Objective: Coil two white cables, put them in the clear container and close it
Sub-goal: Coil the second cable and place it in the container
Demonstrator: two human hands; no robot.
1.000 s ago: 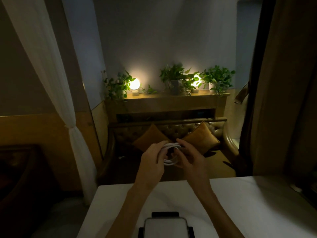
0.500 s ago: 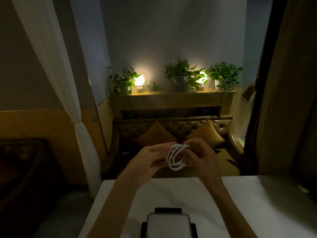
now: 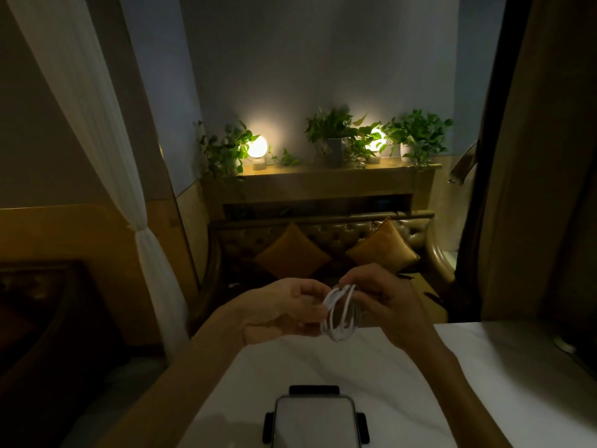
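no readable text, labels, brands or numbers anywhere in this dim view.

Coiled cable (image 3: 341,313) held up between both hands over the table's (image 3: 484,367) far edge; container (image 3: 313,421) sits nearer me; sofa (image 3: 323,244) behind.

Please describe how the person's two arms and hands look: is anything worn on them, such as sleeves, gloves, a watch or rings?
Both forearms are bare up to the bottom edge of the picture; no sleeve shows. The left hand and the right hand wear no gloves. No watch or bracelet shows on either wrist. The room is dim, so a thin ring on the fingers cannot be ruled out.
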